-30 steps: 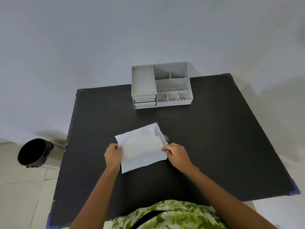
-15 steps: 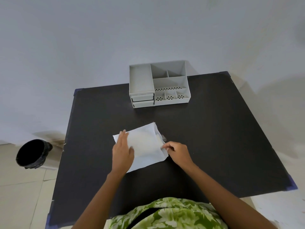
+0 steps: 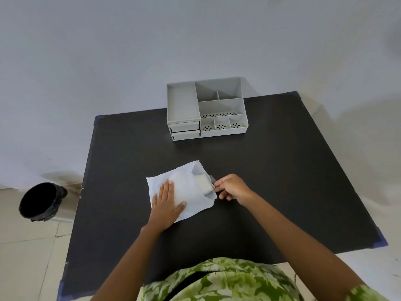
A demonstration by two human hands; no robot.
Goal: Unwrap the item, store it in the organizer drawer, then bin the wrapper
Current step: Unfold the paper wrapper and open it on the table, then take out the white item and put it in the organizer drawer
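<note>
A white paper wrapper (image 3: 191, 187) lies flat near the middle of the black table (image 3: 282, 170). My left hand (image 3: 166, 203) presses flat on its left half, fingers spread. At the wrapper's open right end a pale folded item (image 3: 204, 184) shows, partly inside. My right hand (image 3: 231, 186) pinches at that open end, touching the item and the wrapper's edge; which of the two it grips I cannot tell. The grey organizer (image 3: 206, 109) stands at the table's far edge, its two small drawers (image 3: 185, 130) at the lower left, both closed.
A black bin (image 3: 40, 202) with a dark liner stands on the tiled floor left of the table. A white wall runs behind the table. Blue tape marks the table's corners. My green patterned shirt fills the bottom edge.
My left hand moved from the wrapper's left edge onto its top and now presses it flat. My right hand shifted to the open right end, where the pale item now shows.
</note>
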